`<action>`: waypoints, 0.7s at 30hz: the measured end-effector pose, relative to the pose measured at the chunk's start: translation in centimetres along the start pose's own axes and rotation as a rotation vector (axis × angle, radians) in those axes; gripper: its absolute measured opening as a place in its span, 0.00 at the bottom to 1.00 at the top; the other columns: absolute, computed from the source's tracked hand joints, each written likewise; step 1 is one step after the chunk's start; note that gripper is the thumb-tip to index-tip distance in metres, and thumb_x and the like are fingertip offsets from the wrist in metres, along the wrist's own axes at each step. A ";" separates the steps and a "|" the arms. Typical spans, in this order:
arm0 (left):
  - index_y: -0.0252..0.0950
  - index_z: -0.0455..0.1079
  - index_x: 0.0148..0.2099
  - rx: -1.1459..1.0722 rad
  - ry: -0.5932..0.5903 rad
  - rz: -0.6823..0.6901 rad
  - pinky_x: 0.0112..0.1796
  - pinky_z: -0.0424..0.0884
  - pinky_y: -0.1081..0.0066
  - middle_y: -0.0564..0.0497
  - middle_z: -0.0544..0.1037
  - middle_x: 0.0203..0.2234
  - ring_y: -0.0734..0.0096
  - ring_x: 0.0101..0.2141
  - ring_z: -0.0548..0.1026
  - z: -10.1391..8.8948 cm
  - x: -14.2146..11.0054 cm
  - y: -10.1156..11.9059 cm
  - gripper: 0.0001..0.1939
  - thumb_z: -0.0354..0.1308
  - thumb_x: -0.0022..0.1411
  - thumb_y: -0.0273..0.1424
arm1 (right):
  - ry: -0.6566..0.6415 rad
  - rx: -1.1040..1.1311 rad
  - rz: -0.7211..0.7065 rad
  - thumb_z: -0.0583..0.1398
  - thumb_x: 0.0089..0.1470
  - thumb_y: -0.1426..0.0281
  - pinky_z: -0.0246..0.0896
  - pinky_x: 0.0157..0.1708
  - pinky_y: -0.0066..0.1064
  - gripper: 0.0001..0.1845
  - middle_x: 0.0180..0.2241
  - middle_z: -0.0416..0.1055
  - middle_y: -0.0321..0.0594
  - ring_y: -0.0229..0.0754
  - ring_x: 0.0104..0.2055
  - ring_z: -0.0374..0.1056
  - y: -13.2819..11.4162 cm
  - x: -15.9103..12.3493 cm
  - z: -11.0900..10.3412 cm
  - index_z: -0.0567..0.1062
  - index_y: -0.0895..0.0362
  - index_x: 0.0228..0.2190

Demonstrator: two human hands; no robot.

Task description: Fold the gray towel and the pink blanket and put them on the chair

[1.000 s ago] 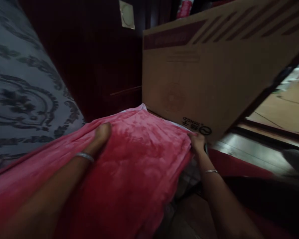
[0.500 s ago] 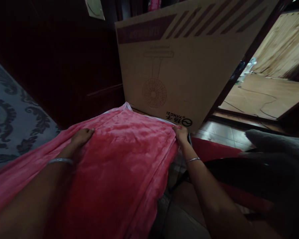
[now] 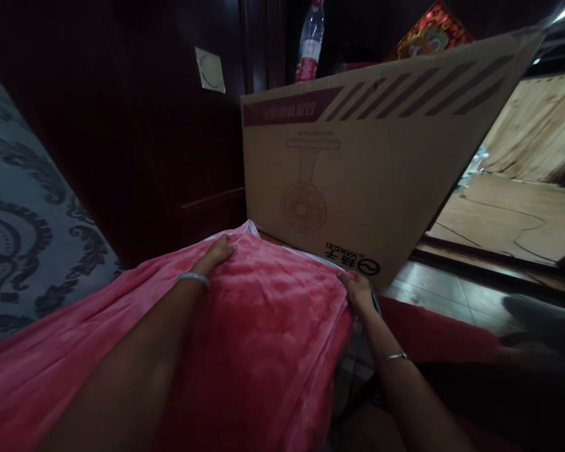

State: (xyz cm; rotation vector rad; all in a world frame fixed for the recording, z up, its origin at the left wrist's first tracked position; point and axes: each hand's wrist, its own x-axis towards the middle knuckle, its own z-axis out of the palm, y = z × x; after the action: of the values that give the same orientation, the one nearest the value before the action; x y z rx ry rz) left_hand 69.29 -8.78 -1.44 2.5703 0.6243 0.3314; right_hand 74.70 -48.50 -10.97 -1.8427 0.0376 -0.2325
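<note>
A plush pinkish-red blanket [image 3: 273,326] spreads in front of me, with a white edge showing along its far side. My right hand [image 3: 358,292] grips its far right corner, the thumb and fingers closed on the fabric. Close to the far left corner, my left hand [image 3: 220,251] has its fingers bunched on the blanket and appears to pinch it; the fingertips are partly hidden. Each wrist wears a silver-coloured bangle. A dark object, seen only in part, sits beside my right hand.
A large cardboard box [image 3: 358,182] with a fan drawing stands just beyond the blanket. Behind its top edge is a plastic bottle [image 3: 309,50]. Dark wood panelling [image 3: 179,125] and patterned wallpaper [image 3: 32,213] are at left. A doorway at right shows floor cables.
My left hand has moved forward and right over the blanket to near its far left corner. The right hand keeps its corner. The view has tilted up, showing the bottle.
</note>
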 end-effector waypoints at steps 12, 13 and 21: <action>0.38 0.72 0.52 -0.050 0.146 0.119 0.53 0.68 0.64 0.45 0.77 0.45 0.57 0.51 0.74 2.2 2.6 2.4 0.17 0.52 0.63 0.30 | 0.041 0.294 -0.133 0.63 0.35 0.54 0.62 0.39 0.34 0.24 0.34 0.75 0.41 0.44 0.35 0.67 -0.9 0.8 -0.8 0.76 0.57 0.34; 0.38 0.70 0.54 -0.031 0.197 0.145 0.54 0.67 0.64 0.44 0.77 0.46 0.57 0.52 0.73 1.8 3.0 2.6 0.18 0.52 0.64 0.32 | 0.069 0.315 -0.163 0.64 0.36 0.55 0.62 0.40 0.35 0.24 0.35 0.75 0.41 0.44 0.36 0.67 -1.0 1.1 -0.8 0.76 0.57 0.34; 0.31 0.70 0.58 0.339 0.042 0.156 0.55 0.68 0.56 0.34 0.71 0.55 0.48 0.56 0.70 4.5 3.5 1.7 0.22 0.43 0.68 0.29 | 0.110 0.030 -0.079 0.61 0.37 0.55 0.60 0.36 0.36 0.20 0.27 0.73 0.40 0.45 0.30 0.65 0.7 1.9 1.3 0.76 0.56 0.30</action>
State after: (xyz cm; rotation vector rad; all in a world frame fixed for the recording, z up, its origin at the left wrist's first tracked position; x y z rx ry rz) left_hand 74.41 -10.19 -4.04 2.9533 0.5329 0.3574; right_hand 76.88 -47.71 -11.67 -1.8023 0.0374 -0.3879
